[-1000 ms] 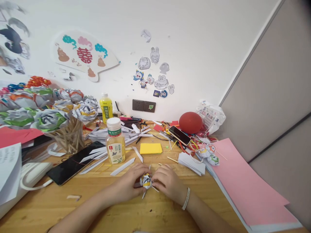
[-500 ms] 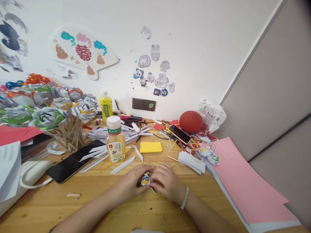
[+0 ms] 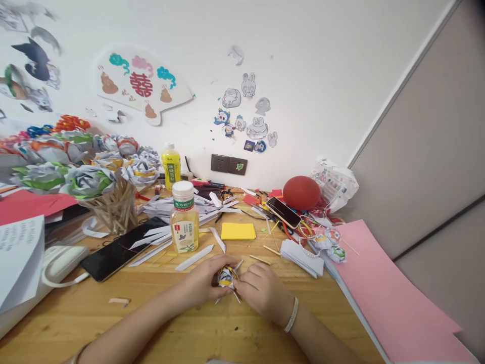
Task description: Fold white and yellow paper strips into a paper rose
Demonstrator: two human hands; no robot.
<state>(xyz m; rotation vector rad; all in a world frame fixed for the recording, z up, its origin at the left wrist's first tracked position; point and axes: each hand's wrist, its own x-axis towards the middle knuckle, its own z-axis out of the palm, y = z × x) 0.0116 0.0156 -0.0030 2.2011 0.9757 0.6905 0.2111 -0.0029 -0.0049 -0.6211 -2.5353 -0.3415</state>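
Between my two hands is a small paper flower (image 3: pixel 226 277) of white and yellow folded strips, with white strip ends poking out around it. My left hand (image 3: pixel 207 283) curves round its left side, thumb below and fingers above. From the right, my right hand (image 3: pixel 261 290) pinches the flower's edge with thumb and index finger, the other fingers curled. A stack of yellow paper (image 3: pixel 238 231) lies beyond the hands. White folded strips (image 3: pixel 194 257) lie to the left, and a stack of white paper slips (image 3: pixel 302 258) to the right.
A tea bottle (image 3: pixel 184 222) stands left of the yellow paper, a yellow drink bottle (image 3: pixel 171 167) behind it. Finished paper flowers (image 3: pixel 91 179) fill a cup at left, near a black phone (image 3: pixel 113 258). A red balloon (image 3: pixel 302 193), another phone (image 3: pixel 283 212) and pink sheets (image 3: pixel 382 283) sit right.
My right hand has shifted slightly right and down, its fingers off the flower's top, so more of the flower shows. The whole view has swung a little to the left.
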